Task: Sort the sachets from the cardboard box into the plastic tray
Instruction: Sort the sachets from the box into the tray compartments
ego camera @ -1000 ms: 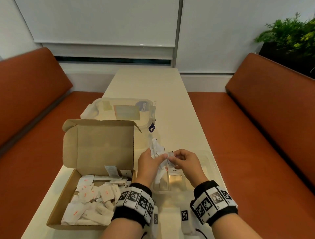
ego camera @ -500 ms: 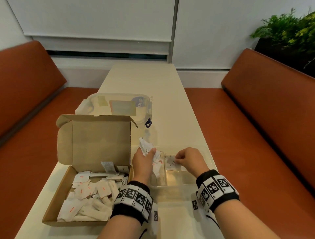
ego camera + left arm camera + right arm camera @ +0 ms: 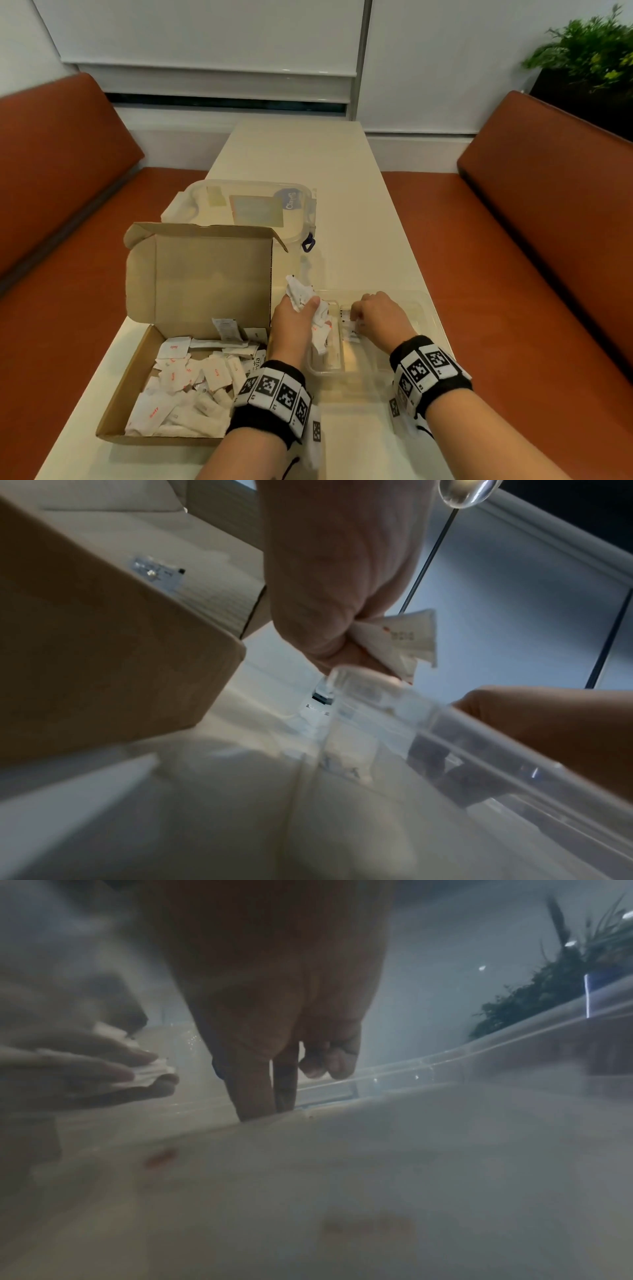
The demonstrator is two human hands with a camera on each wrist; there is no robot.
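Two hands in frame. Left hand (image 3: pixel 296 320) has its fingers curled tight round a bunch of white sachets (image 3: pixel 310 308), too crumpled to count; the bunch sits over the left edge of the clear plastic tray (image 3: pixel 433 317). Right hand (image 3: pixel 378 317) is down inside the tray, fingertips on one sachet (image 3: pixel 350 327) with dark print; whether it pinches it or just presses it flat, can't tell from the head view. One open cardboard box (image 3: pixel 137 370) just left of the tray, lid flap up, holding a loose pile of sachets (image 3: pixel 191 383), overlapping too much to count, several with red print. One lidded clear container (image 3: pixel 239 209) behind the box, all on a cream table (image 3: pixel 342 192). Left wrist view adds what the head view misses: sachet corners with red print (image 3: pixel 407 637) poking out of the fist, the box wall (image 3: pixel 103 653) right beside it, the tray rim (image 3: pixel 428 718) below. Right wrist view is dim and blurry: two fingers (image 3: pixel 257 1085) extended down to the tray floor, the others curled; the sachet under them isn't readable there. Tray dividers hard to make out through the clear plastic.
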